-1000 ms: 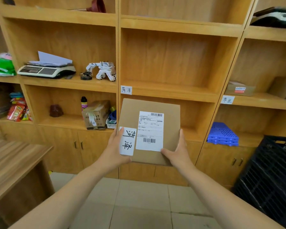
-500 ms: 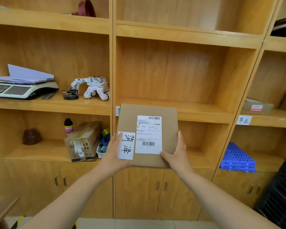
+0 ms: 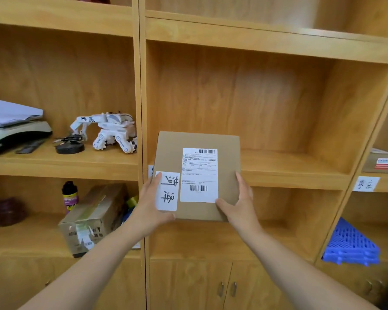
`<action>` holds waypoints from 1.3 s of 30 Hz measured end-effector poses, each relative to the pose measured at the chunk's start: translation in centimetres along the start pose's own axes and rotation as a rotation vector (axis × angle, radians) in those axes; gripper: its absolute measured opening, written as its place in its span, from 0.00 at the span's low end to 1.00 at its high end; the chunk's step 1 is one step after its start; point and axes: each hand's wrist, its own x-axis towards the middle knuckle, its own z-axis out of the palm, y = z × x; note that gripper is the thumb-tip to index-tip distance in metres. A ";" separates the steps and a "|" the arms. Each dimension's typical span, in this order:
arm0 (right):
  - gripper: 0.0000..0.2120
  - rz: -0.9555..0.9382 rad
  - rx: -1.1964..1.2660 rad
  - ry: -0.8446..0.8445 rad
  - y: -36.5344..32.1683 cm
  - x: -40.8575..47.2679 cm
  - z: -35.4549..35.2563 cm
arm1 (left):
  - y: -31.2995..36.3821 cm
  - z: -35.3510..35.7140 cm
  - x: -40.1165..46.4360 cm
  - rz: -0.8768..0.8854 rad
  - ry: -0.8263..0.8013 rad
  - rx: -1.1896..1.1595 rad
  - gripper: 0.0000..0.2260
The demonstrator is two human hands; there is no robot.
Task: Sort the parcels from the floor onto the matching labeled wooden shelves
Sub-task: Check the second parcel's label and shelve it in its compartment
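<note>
- I see a flat cardboard parcel (image 3: 197, 175) held up in front of the middle wooden shelf (image 3: 289, 168), its printed label facing me
- My left hand (image 3: 150, 209) grips its lower left edge, thumb beside a handwritten tag (image 3: 167, 190)
- My right hand (image 3: 240, 206) clasps its lower right corner

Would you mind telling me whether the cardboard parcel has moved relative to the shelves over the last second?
Yes. The cardboard parcel has gone up and toward the shelves: its top edge, earlier below the middle shelf board, now overlaps that board, covering most of the shelf label.
</note>
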 end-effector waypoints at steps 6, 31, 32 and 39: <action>0.39 -0.097 0.047 0.007 0.5 9.0 0.9 | 0.7 -0.2 7.6 0.025 0.091 0.035 0.50; 0.32 -0.078 -0.073 -0.129 4.5 27.6 6.7 | -2.8 0.0 23.8 -0.016 0.165 0.150 0.30; 0.31 -0.076 -0.089 -0.132 4.5 27.8 7.0 | -3.0 -0.1 24.0 -0.001 0.155 0.147 0.29; 0.25 -0.053 -0.152 -0.096 4.4 29.1 8.3 | -5.0 -0.8 25.4 0.097 0.108 0.612 0.23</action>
